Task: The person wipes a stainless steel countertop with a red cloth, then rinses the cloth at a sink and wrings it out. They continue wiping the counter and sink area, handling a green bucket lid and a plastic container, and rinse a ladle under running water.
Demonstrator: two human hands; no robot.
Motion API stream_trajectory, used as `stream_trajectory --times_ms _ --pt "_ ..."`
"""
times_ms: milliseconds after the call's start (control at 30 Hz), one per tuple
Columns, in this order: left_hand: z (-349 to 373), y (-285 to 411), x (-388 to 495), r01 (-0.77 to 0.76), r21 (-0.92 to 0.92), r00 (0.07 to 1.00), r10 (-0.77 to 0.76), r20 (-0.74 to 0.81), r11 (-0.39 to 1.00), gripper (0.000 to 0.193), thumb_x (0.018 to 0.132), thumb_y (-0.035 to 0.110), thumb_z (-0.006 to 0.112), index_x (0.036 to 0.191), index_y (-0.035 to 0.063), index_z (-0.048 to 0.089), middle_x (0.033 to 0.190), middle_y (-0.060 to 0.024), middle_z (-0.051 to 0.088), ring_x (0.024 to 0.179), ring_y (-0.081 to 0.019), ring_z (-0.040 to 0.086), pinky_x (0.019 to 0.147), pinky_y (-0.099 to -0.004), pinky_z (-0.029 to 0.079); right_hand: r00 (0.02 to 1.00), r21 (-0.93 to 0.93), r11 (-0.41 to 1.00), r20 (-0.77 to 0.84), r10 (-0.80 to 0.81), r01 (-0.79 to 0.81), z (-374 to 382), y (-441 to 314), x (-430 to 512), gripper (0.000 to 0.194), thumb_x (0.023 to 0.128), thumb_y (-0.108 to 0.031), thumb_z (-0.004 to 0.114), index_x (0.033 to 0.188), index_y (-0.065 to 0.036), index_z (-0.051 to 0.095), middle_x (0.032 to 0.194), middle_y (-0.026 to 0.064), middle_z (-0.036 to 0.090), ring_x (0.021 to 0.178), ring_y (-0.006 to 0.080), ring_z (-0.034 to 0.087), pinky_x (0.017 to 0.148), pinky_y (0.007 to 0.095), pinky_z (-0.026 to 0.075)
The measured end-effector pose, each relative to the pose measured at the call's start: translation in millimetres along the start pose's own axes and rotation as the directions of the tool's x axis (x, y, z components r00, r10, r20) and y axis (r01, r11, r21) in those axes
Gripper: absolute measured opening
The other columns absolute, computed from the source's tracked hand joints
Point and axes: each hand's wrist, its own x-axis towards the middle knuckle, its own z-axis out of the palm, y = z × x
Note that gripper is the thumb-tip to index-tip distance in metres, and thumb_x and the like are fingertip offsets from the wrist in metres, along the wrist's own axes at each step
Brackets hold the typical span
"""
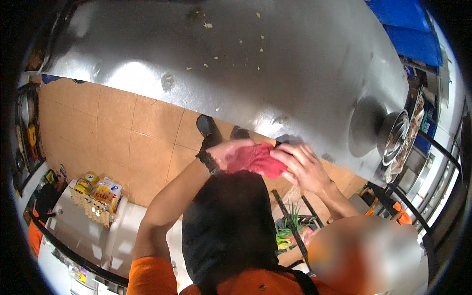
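Observation:
Both hands hold a red cloth in front of my body, close to the near edge of a stainless steel table. My left hand, with a dark wristband or watch at its wrist, grips the cloth's left part. On the cloth's right side, the fingers of my right hand are curled around its edge. Small pale food scraps lie scattered on the tabletop. Metal bowls, seemingly nested, stand near the table's right end.
Left and below, a white surface carries packaged food and an egg tray. Green leafy vegetables lie by a dark metal frame at the lower right. Blue material is at the upper right. Orange floor tiles show beneath the table's edge.

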Motion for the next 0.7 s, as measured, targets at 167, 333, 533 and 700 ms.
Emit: stream_trajectory --times_ms 167,333,533,700 --pt "6.4 -0.9 16.0 0.206 -0.251 0.945 -0.126 0.301 0.946 0.050 0.105 0.026 0.034 0.136 -0.0124 0.043 0.137 -0.0283 0.052 0.128 -0.0429 0.051 0.111 -0.0531 0.040 0.989 0.348 0.934 -0.148 -0.026 0.077 -52.2 6.2 9.0 0.045 0.075 -0.021 0.073 0.117 -0.007 0.066 0.111 0.0129 0.065 0.098 0.0303 0.066 0.080 0.0396 0.055" --pt "16.1 7.1 29.9 0.133 0.105 0.934 -0.160 0.318 0.986 0.055 0.105 0.031 0.029 0.130 -0.0125 0.050 0.126 -0.0287 0.059 0.121 -0.0391 0.058 0.110 -0.0491 0.043 0.916 0.563 0.814 -0.388 0.108 0.142 -105.9 12.0 19.9 0.044 0.071 -0.029 0.080 0.105 -0.005 0.066 0.101 0.0158 0.066 0.093 0.0275 0.065 0.081 0.0357 0.050" --pt "-9.8 -7.1 32.7 -0.005 -0.009 0.930 0.008 0.368 1.000 0.053 0.104 0.030 0.029 0.126 -0.0125 0.053 0.124 -0.0261 0.061 0.118 -0.0369 0.060 0.108 -0.0472 0.045 0.736 0.506 0.856 -0.619 0.276 0.104 -145.1 54.0 55.7 0.067 0.083 -0.037 0.079 0.132 -0.003 0.049 0.120 0.0130 0.059 0.107 0.0223 0.060 0.095 0.0379 0.048" --pt "-28.0 2.7 3.2 -0.103 0.027 0.989 0.100 0.106 0.994 0.053 0.104 0.031 0.034 0.126 -0.0125 0.054 0.123 -0.0261 0.062 0.118 -0.0370 0.060 0.108 -0.0480 0.046 0.922 -0.232 0.922 -0.312 0.231 -0.309 -136.8 86.5 105.9 0.072 0.089 -0.046 0.068 0.146 -0.010 0.041 0.145 0.0190 0.045 0.138 0.0363 0.039 0.117 0.0498 0.027"
